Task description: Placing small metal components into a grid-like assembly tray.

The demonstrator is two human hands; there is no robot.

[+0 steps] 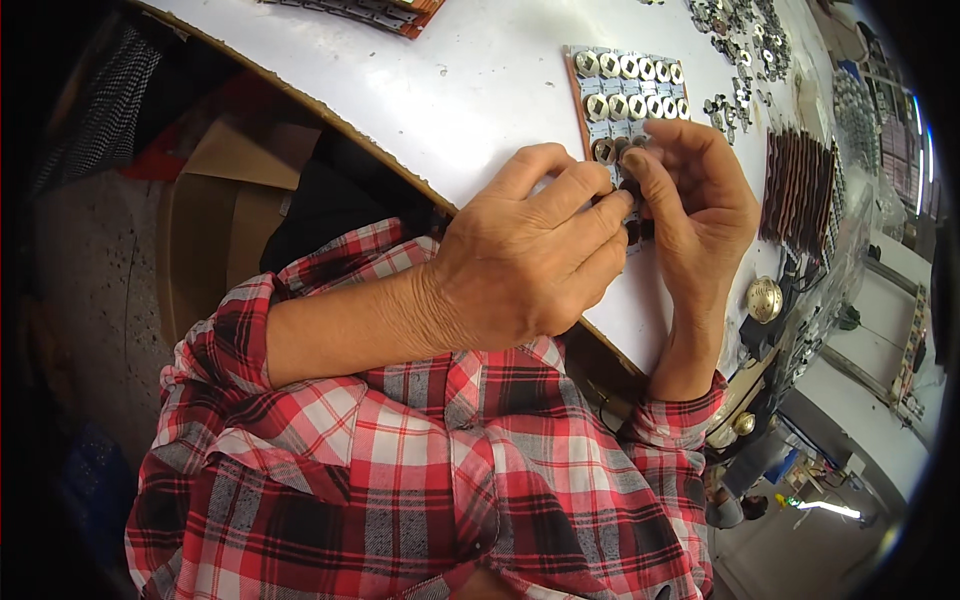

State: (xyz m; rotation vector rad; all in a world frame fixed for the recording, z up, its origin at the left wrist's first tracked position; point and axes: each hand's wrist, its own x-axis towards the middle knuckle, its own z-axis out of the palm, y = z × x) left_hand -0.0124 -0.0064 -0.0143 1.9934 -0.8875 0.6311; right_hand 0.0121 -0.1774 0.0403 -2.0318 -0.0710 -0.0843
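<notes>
A light blue circuit-board panel (612,130) with a brown edge lies on the white table. Rows of round silver metal clips (619,106) sit on its far part. Over its near part, my left hand (530,250) is closed, back upward, with the fingertips drawn together. My right hand (705,195) meets it from the right, thumb and index finger pinched together with the other fingers curled. Something small and dark shows at the fingertips of both hands; I cannot make out what it is. The fingers hide much of the panel's near rows.
Many loose small metal clips (745,50) are scattered at the far right. Brown boards (798,190) stand in a tight row right of my right hand. More stacked panels (365,12) lie at the far left. A cardboard box (235,205) stands below the table edge (330,116).
</notes>
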